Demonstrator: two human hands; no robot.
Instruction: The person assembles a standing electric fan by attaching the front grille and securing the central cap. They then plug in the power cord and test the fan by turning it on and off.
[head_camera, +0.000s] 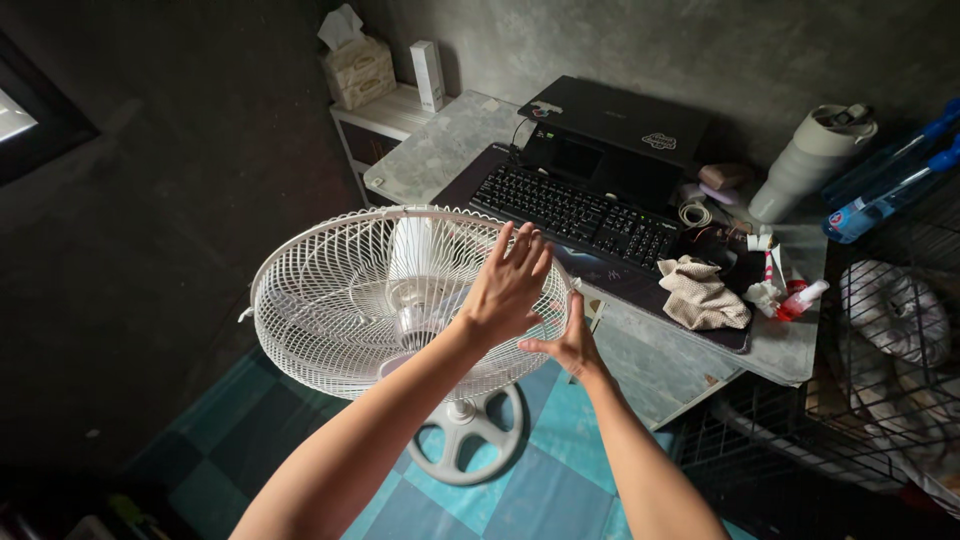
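So there's a white pedestal fan with a round wire grille (340, 300) standing on the teal checkered floor (560, 480), right beside a grey desk (440, 150). Left hand (507, 285) lies flat on the grille's upper right part, fingers spread, gripping nothing. Right hand (568, 345) is at the grille's right rim – thumb and fingers look pinched on the edge. On the desk: a black keyboard (575, 212) and a crumpled beige cloth (702, 295).

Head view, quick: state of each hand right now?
Left hand: open, fingers spread, flat on the white fan guard.
Right hand: gripping the guard's rim at its right edge.
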